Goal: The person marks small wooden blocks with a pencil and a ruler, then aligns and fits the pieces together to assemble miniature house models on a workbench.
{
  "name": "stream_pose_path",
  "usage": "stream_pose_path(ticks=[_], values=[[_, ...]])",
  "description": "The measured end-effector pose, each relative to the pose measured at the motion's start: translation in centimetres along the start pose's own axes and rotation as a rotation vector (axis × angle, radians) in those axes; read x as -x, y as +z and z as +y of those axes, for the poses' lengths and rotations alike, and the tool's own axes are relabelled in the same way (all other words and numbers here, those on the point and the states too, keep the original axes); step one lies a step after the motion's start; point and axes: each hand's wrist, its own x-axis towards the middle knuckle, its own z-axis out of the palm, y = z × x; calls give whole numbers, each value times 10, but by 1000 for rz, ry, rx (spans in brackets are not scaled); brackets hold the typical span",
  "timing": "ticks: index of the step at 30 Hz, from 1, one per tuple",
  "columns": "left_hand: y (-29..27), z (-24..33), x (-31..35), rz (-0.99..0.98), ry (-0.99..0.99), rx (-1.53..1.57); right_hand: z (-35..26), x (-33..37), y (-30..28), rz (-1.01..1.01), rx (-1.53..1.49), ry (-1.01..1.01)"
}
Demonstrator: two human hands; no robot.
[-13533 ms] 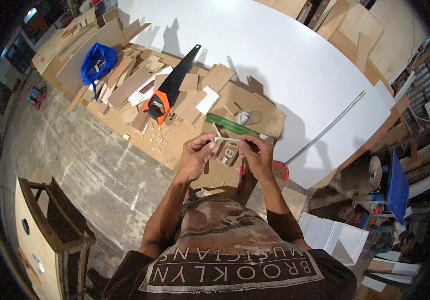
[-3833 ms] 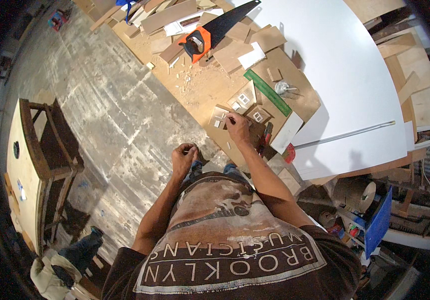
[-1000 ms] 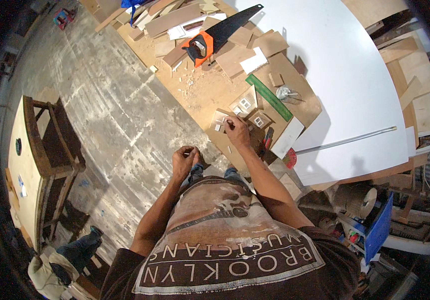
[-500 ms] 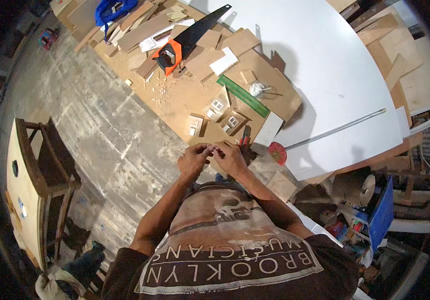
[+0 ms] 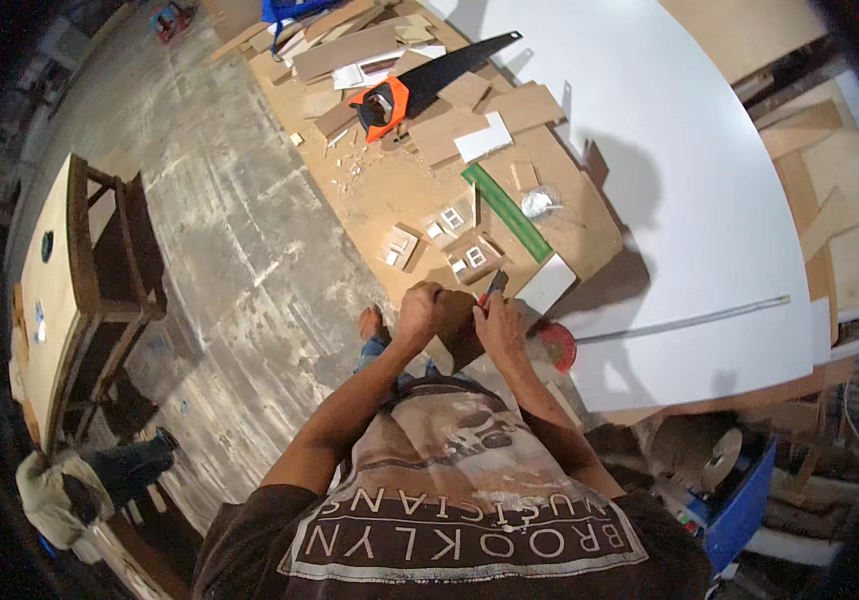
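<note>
My left hand is closed, fingers curled, just off the near edge of the work board; whatever is in it, if anything, is hidden. On the right, my right hand has its fingers round a slim red-and-black hand tool, whose exact kind I cannot make out. Just beyond the hands stand small wooden model pieces: one with a white window frame, a similar one behind it, and a smaller block-like piece to the left. A green straight strip lies past them.
An orange-handled handsaw lies by several wood offcuts. Right of the strip sits a clear bag-like bundle. A large white sheet bears a long metal rod; a red disc-like thing is nearer. A wooden table stands left.
My hands were together with fingertips meeting; now they are apart. The right has taken hold of the red-and-black tool at the board's edge. The view has shifted, and a bare foot shows.
</note>
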Motion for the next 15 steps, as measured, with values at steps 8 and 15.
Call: stream_pose_path(ticks=[8, 15], values=[[50, -17, -12, -22, 121, -251, 6, -12, 10, -18, 40, 144], [-5, -16, -6, 248, 111, -106, 5, -16, 2, 96, -169, 170]])
